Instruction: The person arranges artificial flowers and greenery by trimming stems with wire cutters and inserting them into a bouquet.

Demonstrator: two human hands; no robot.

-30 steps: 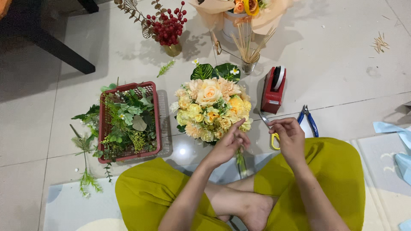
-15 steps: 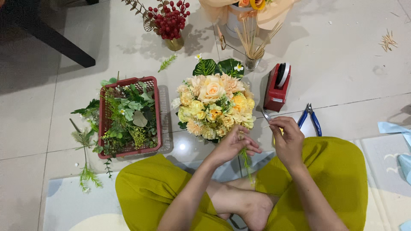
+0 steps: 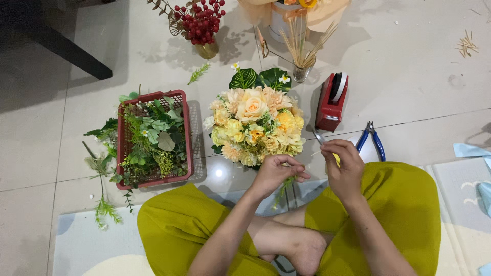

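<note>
I sit cross-legged on the floor in yellow-green trousers. A round bouquet (image 3: 255, 125) of peach, cream and yellow flowers with green leaves lies in front of my knees. My left hand (image 3: 276, 174) is closed on its green stems (image 3: 283, 190) just below the blooms. My right hand (image 3: 345, 166) is beside it, apart from the stems. It grips a small tool (image 3: 318, 137) with a metal tip and a yellow handle, apparently scissors. A thin pale strip runs between the two hands.
A red basket (image 3: 186, 135) of green sprigs stands at the left, with loose sprigs (image 3: 99, 168) beside it. A red tape dispenser (image 3: 331, 102), blue-handled pliers (image 3: 372, 139), a glass of wooden sticks (image 3: 302, 71) and a red berry vase (image 3: 202, 28) lie beyond. Pale blue ribbon (image 3: 468, 151) is at the right.
Both hands stay at the bouquet stems. My left fingers have closed a little tighter on them, and my right hand has shifted slightly towards the left one.
</note>
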